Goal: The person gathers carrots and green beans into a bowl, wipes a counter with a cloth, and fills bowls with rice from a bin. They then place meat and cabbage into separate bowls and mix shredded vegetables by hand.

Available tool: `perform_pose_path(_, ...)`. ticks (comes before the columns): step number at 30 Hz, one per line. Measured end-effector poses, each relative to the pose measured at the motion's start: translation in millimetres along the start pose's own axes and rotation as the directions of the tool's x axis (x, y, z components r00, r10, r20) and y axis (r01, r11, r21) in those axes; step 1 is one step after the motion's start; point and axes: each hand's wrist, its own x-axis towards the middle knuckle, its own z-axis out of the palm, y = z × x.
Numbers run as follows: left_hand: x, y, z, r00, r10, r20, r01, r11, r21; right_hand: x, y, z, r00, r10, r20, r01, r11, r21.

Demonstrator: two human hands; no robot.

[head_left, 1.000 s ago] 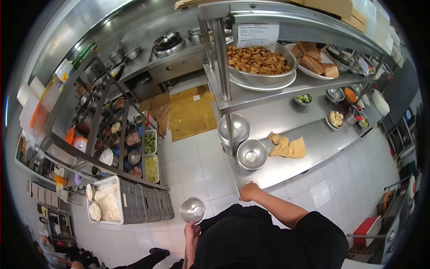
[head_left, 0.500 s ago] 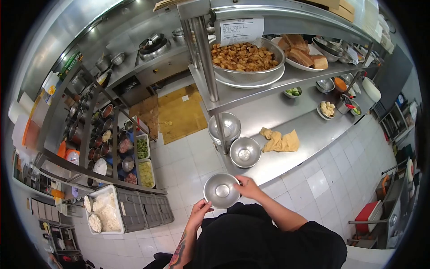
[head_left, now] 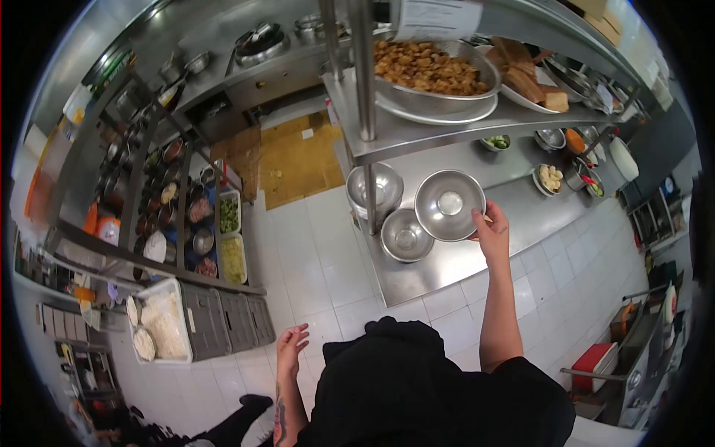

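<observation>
The right hand (head_left: 491, 232) pinches the rim of a steel bowl (head_left: 449, 205) with its fingers, holding it tilted above the table (head_left: 447, 268) beside a second bowl (head_left: 404, 237) (the left hand (head_left: 289, 346) hangs empty, fingers spread)

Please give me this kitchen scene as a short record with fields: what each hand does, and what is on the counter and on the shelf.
Right hand: grips a steel bowl by its rim, over the counter
Left hand: empty, fingers open, low beside the body
On counter: stacked bowls by the shelf post; lone bowl beside them
Shelf: a basin of fried pieces
</observation>
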Motion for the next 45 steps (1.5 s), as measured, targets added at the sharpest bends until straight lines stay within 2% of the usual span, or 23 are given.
perform_pose_path(2,-4.7,-3.5,-8.1,0.997,-0.005,-0.082,0.001,0.999,-0.047,1.7,7.0,11.2,0.998,0.032,0.058,-0.034,0.999,0.031)
perform_pose_path(4,-7.9,-10.8,-14.7,0.993,-0.012,-0.119,0.005,0.998,-0.061,-5.5,28.5,24.9,0.982,0.177,0.066,-0.176,0.984,-0.020)
perform_pose_path(6,-11.4,-20.2,-26.1,0.988,-0.011,-0.155,0.003,0.998,-0.055,-7.3,74.2,29.4,0.982,-0.177,0.059,0.186,0.897,-0.402)
perform_pose_path(7,-16.8,-21.0,-31.2,0.987,-0.007,-0.161,-0.002,0.998,-0.059,-12.1,78.1,40.6,0.972,-0.235,0.018,0.222,0.886,-0.406)
perform_pose_path(11,-34.0,-25.2,-49.6,0.973,-0.006,-0.230,-0.014,0.996,-0.083,11.6,100.6,63.7,0.957,-0.263,0.120,0.288,0.903,-0.320)
perform_pose_path(12,-35.9,-26.3,-55.7,0.967,-0.009,-0.256,-0.011,0.997,-0.074,13.8,94.2,83.9,0.955,-0.284,0.087,0.295,0.939,-0.179)
perform_pose_path(13,-37.6,-27.6,-63.0,0.963,-0.013,-0.268,-0.003,0.998,-0.061,11.9,78.9,97.9,0.950,-0.284,0.131,0.303,0.939,-0.164)
perform_pose_path(15,-42.1,-27.8,-82.1,0.946,0.009,-0.323,-0.032,0.997,-0.066,1.7,43.5,120.7,0.946,-0.113,0.303,0.167,0.973,-0.158)
perform_pose_path(17,-42.2,-24.9,-108.3,0.930,0.038,-0.365,-0.064,0.996,-0.058,-7.1,30.0,153.7,0.927,-0.156,0.342,0.213,0.967,-0.138)
perform_pose_path(18,-41.3,-23.1,-125.0,0.917,0.065,-0.393,-0.092,0.994,-0.050,-12.2,27.0,166.0,0.910,-0.113,0.398,0.184,0.972,-0.146)
perform_pose_path(21,-34.5,-10.7,-184.8,0.874,0.116,-0.473,-0.148,0.989,-0.031,-38.7,25.3,215.5,0.875,-0.089,0.477,0.166,0.978,-0.123)
perform_pose_path(23,-29.6,2.6,-242.7,0.795,0.239,-0.557,-0.269,0.963,0.029,-62.0,25.1,247.1,0.851,0.018,0.525,0.187,0.923,-0.335)
perform_pose_path(24,-27.8,8.9,-275.1,0.791,0.237,-0.564,-0.271,0.962,0.025,-73.1,33.1,261.9,0.837,0.014,0.548,0.217,0.910,-0.354)
perform_pose_path(26,-24.6,19.4,-343.4,0.668,0.290,-0.685,-0.311,0.945,0.097,-98.1,48.1,287.5,0.806,0.069,0.588,0.200,0.903,-0.381)
perform_pose_path(30,-26.7,30.2,-472.9,0.510,0.267,-0.818,-0.205,0.961,0.185,-149.1,62.5,341.0,0.710,0.236,0.663,0.198,0.837,-0.510)
perform_pose_path(31,-23.5,17.5,-512.6,0.452,0.272,-0.849,-0.175,0.961,0.215,-158.0,66.7,355.3,0.719,0.235,0.654,0.193,0.836,-0.513)
perform_pose_path(33,-22.8,4.7,-580.9,0.356,0.258,-0.898,-0.103,0.966,0.236,-178.3,74.6,365.5,0.594,0.371,0.714,0.198,0.793,-0.576)
perform_pose_path(34,-21.7,1.4,-602.6,0.322,0.240,-0.916,-0.064,0.971,0.232,-183.4,83.0,364.4,0.635,0.380,0.672,0.168,0.782,-0.600)
perform_pose_path(36,-16.2,8.0,-626.9,0.343,0.111,-0.933,-0.057,0.994,0.097,-183.1,95.5,347.4,0.553,0.376,0.743,0.266,0.766,-0.585)
perform_pose_path(39,-4.9,20.4,-630.1,0.363,0.035,-0.931,-0.029,0.999,0.026,-175.0,85.5,308.0,0.681,0.411,0.606,0.097,0.770,-0.631)
perform_pose_path(41,-1.7,9.1,-632.9,0.400,0.122,-0.909,-0.135,0.988,0.073,-163.4,64.8,282.2,0.767,0.425,0.481,0.028,0.727,-0.686)
perform_pose_path(43,-2.2,4.0,-627.5,0.398,0.156,-0.904,-0.114,0.986,0.120,-143.3,65.2,246.3,0.859,0.292,0.421,0.098,0.712,-0.695)
perform_pose_path(45,4.4,-0.9,-606.3,0.314,0.304,-0.899,-0.159,0.951,0.266,-121.7,47.6,222.0,0.933,0.237,0.272,0.051,0.659,-0.750)
